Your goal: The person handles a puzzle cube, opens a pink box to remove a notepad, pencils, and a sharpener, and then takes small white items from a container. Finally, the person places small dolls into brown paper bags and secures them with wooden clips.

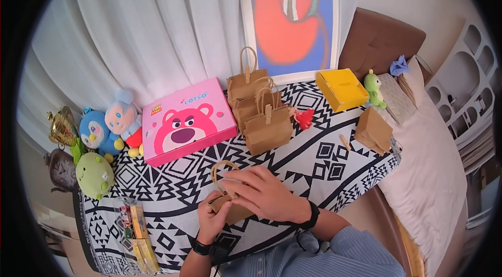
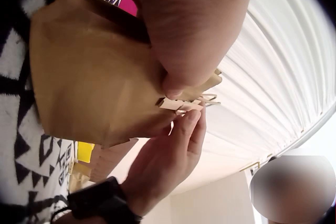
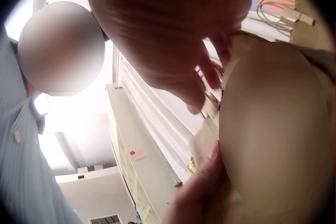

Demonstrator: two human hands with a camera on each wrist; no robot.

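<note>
A brown paper bag (image 1: 238, 215) with twisted handles (image 1: 222, 171) stands close in front of the person. The left hand (image 1: 212, 218) grips the bag's top edge, its thumb lying on the near face. Over the same edge, the right hand (image 1: 269, 192) pinches a small wooden clothespin (image 2: 178, 105) between thumb and fingers. In the left wrist view the clothespin lies along the folded top, close beside the left thumb. The right wrist view shows the right fingers (image 3: 210, 74) around the bag's top.
Several brown paper bags (image 1: 267, 133) stand behind, clothespins on their tops. A pink box (image 1: 225, 133) and plush toys (image 1: 95, 175) are left; a yellow box (image 1: 342, 91), another paper bag (image 1: 372, 130) and a loose clothespin (image 1: 345, 142) are right. Small packages (image 1: 138, 224) lie front left.
</note>
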